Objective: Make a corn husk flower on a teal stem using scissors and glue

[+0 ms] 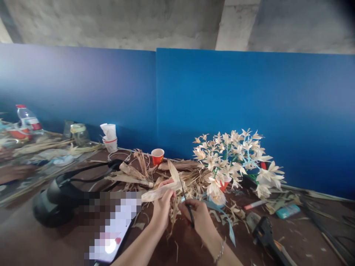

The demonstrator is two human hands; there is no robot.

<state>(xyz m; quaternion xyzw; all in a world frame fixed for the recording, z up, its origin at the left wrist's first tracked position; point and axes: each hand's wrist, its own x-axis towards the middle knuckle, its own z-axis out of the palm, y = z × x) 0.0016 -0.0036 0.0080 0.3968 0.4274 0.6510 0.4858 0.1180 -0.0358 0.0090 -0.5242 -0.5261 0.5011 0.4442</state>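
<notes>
My left hand [162, 205] is closed on a long dried corn husk strip [159, 192] that lies across the brown table [33, 240]. My right hand [198, 216] is closed round the handles of black scissors [186, 201], whose blades point up at the husk near another upright husk leaf [174, 171]. Just beyond my hands lies a pile of dried husks [144, 173]. To the right stands a bouquet of cream husk flowers [233, 159] on green stems in a red cup.
A black bag [59, 199] lies at left, with a blurred-out flat object in front of it. A red paper cup [157, 156], stacked cups [110, 138], a jar [79, 133] and a bottle [27, 120] stand near the blue wall. A glue gun [264, 234] and a marker [253, 205] lie at right.
</notes>
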